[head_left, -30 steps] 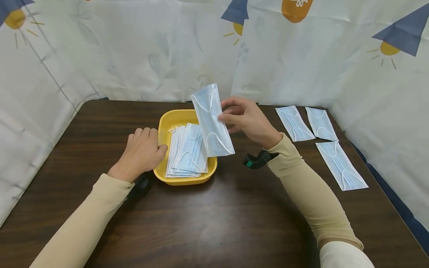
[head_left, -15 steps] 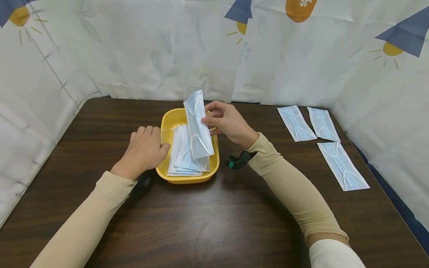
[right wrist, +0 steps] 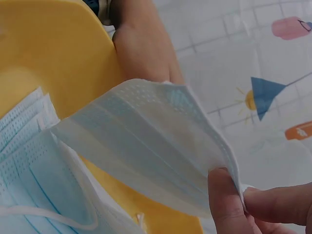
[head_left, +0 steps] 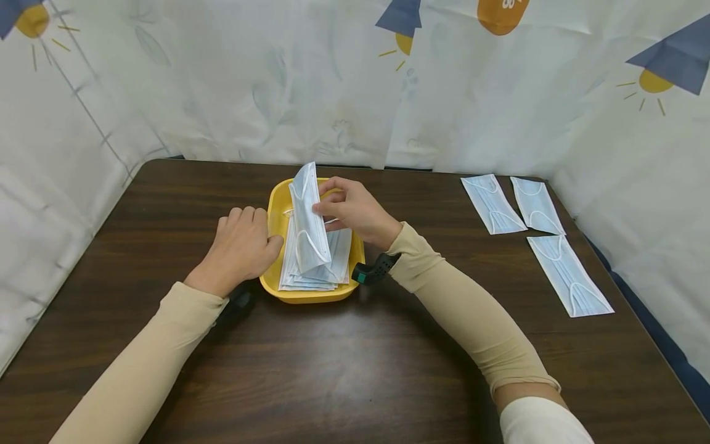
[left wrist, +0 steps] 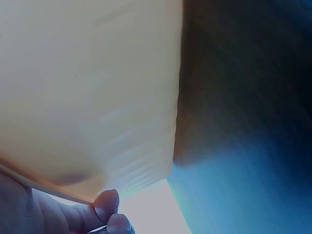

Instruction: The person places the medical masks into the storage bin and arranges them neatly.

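Right hand (head_left: 355, 208) has carried its pinched face mask (head_left: 307, 219) back over the yellow tray (head_left: 275, 209); left hand (head_left: 240, 248), fingers relaxed, steadies the rim.

The left hand (head_left: 240, 250) is laid palm down, fingers (head_left: 244, 215) curled loosely toward 12 o'clock, forearm extended from 7 o'clock. The right hand (head_left: 349, 208) is raised, its fingers (head_left: 327, 196) and thumb closed in a pinch toward 9 o'clock, forearm extended from 5 o'clock.
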The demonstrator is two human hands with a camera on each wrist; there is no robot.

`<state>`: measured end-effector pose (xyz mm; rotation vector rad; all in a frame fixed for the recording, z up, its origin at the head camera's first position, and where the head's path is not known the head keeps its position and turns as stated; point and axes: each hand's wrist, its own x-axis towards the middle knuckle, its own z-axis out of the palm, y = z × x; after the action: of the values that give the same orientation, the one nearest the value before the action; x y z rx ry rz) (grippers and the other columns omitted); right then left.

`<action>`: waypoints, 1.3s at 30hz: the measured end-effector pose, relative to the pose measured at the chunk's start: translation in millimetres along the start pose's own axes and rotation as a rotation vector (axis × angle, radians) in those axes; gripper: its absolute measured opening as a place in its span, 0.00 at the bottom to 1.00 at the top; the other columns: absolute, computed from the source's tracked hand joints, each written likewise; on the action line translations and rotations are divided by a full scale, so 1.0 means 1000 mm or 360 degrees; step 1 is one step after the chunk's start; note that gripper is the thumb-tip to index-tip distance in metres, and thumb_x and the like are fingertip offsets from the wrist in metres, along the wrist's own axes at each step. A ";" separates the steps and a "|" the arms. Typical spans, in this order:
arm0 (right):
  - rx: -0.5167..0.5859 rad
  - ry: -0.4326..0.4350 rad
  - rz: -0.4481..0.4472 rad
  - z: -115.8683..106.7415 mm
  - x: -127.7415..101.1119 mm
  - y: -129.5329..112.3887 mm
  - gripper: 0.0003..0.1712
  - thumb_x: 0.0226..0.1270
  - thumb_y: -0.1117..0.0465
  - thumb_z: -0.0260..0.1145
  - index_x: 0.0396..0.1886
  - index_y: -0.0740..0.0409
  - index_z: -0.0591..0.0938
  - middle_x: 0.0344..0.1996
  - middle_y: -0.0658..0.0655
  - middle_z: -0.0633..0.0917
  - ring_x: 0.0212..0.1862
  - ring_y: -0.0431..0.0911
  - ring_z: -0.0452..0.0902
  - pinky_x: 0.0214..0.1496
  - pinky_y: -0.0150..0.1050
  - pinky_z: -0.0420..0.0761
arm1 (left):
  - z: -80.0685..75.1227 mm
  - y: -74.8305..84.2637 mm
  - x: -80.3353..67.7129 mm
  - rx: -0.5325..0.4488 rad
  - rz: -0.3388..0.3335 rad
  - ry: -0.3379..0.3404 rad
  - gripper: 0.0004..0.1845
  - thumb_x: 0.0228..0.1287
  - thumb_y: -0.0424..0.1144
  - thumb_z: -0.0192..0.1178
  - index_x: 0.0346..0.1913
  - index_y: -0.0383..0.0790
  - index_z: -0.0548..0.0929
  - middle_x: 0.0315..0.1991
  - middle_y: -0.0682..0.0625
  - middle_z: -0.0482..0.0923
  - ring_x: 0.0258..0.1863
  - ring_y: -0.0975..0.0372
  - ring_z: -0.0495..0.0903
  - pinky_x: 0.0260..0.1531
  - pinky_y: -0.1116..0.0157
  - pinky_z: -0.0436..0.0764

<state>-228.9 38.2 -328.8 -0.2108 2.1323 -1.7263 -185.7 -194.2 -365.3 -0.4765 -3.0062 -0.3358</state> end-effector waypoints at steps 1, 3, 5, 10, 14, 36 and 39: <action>-0.0004 0.0000 0.0006 0.001 0.001 0.001 0.19 0.69 0.65 0.69 0.57 0.57 0.76 0.43 0.58 0.86 0.42 0.47 0.85 0.44 0.44 0.90 | 0.000 0.000 0.000 -0.0001 0.0002 0.0004 0.17 0.67 0.44 0.46 0.37 0.29 0.73 0.32 0.39 0.70 0.36 0.45 0.67 0.35 0.52 0.66; -0.0008 -0.0002 0.0015 0.003 0.003 0.002 0.18 0.70 0.65 0.69 0.57 0.57 0.76 0.43 0.58 0.87 0.42 0.46 0.85 0.44 0.43 0.90 | 0.000 0.000 0.000 -0.0001 0.0002 0.0002 0.16 0.67 0.43 0.46 0.37 0.30 0.73 0.32 0.39 0.70 0.36 0.45 0.67 0.35 0.52 0.66; 0.0007 -0.0009 0.0018 0.005 0.005 0.002 0.18 0.70 0.65 0.69 0.56 0.57 0.76 0.44 0.59 0.87 0.42 0.46 0.85 0.44 0.43 0.90 | 0.000 0.000 0.000 0.0003 -0.0002 -0.0003 0.16 0.67 0.44 0.46 0.37 0.30 0.73 0.32 0.39 0.70 0.36 0.45 0.67 0.35 0.52 0.66; 0.0066 -0.0023 0.0002 0.007 0.007 0.000 0.18 0.70 0.65 0.68 0.56 0.58 0.75 0.44 0.59 0.86 0.43 0.48 0.85 0.47 0.46 0.90 | -0.001 0.000 0.001 0.0010 -0.0018 -0.0040 0.18 0.69 0.45 0.47 0.40 0.29 0.73 0.33 0.40 0.70 0.37 0.46 0.67 0.36 0.53 0.66; 0.0074 -0.0011 0.0009 0.010 0.008 -0.001 0.18 0.70 0.66 0.68 0.57 0.58 0.75 0.45 0.58 0.86 0.43 0.48 0.86 0.47 0.46 0.90 | -0.002 0.000 0.001 0.0011 -0.0017 -0.0042 0.18 0.69 0.45 0.47 0.40 0.29 0.73 0.33 0.39 0.70 0.37 0.46 0.67 0.36 0.53 0.66; -0.0330 0.0021 0.0108 0.004 0.004 0.007 0.22 0.70 0.64 0.67 0.60 0.61 0.72 0.45 0.61 0.83 0.40 0.49 0.87 0.43 0.43 0.90 | 0.000 0.000 0.001 -0.0004 -0.0010 -0.0015 0.16 0.68 0.43 0.46 0.37 0.30 0.72 0.32 0.40 0.69 0.36 0.46 0.66 0.35 0.54 0.65; -0.0384 -0.0004 0.0136 0.002 0.004 0.006 0.24 0.70 0.65 0.67 0.61 0.62 0.71 0.45 0.61 0.83 0.39 0.50 0.89 0.42 0.43 0.90 | 0.001 0.000 0.001 -0.0011 0.0000 -0.0001 0.15 0.67 0.43 0.46 0.36 0.30 0.72 0.31 0.40 0.69 0.35 0.46 0.66 0.34 0.54 0.64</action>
<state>-230.5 36.4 -336.0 -0.1843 2.3103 -1.4195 -186.5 -194.2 -365.9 -0.4773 -3.0066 -0.3466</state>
